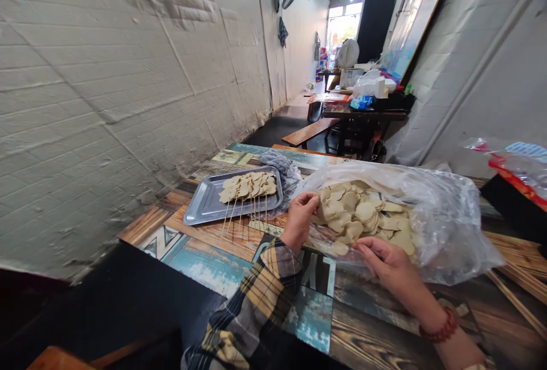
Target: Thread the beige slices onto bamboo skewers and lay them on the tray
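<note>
A clear plastic bag [453, 216] lies open on the table, with a heap of thin, flat beige slices [363, 210] in its mouth. My left hand [301, 216] is closed in a pinch at the heap's left edge; whether it grips a slice or the bag's edge I cannot tell. My right hand [391, 264] pinches with thumb and forefinger at the heap's near edge, beside a slice [341, 248]; what lies between those fingertips is too small to name. Left of my hands, a metal tray [205, 202] bears skewered slices [248, 185], their sticks [233, 216] jutting over its near rim.
Behind the tray is a crumpled grey cloth [277, 162]. Loose wooden sticks [523, 279] lie at the right, near a black box [513, 202] with red packaging. A wooden bench [310, 131] and a cluttered table [363, 112] stand farther back. A brick-patterned wall [106, 102] runs along the left.
</note>
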### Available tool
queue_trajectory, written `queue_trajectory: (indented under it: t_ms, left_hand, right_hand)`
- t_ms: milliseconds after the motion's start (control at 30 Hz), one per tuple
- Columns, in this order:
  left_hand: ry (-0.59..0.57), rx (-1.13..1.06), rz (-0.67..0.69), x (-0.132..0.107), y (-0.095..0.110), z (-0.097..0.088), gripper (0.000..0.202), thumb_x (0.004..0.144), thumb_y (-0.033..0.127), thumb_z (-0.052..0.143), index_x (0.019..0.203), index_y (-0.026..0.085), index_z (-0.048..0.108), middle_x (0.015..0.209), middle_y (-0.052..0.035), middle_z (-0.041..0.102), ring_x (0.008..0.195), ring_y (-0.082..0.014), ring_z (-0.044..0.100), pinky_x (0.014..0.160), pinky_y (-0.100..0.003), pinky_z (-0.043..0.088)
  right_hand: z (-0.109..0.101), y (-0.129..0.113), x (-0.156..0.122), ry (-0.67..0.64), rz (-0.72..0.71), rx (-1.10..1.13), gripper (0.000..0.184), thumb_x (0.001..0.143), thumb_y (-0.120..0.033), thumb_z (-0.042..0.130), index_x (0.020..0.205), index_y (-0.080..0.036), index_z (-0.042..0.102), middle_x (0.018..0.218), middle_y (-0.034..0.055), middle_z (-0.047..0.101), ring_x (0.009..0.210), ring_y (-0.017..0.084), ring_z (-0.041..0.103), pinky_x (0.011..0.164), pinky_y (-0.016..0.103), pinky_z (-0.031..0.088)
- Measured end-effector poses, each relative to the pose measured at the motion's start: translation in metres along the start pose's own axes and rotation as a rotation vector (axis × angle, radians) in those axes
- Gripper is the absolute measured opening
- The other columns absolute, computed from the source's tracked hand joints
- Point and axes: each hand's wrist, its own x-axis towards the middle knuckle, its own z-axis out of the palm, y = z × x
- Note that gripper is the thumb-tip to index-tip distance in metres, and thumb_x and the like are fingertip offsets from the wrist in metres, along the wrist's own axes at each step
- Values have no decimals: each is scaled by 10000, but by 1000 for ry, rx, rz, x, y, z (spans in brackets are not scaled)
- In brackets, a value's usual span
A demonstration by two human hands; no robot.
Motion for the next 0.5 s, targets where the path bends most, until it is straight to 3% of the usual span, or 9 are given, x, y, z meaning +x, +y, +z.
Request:
queue_trajectory:
  t_ms: [500]
  left_hand:
    - [70,20,34,0,0,0,222,635,342,765,672,141,679,622,30,555,589,-89,419,588,-236,308]
  right_hand:
    - [2,1,-1,-64,43,131,405,897,-551,539,884,-174,687,480,-60,476,441,119,409,478,262,316]
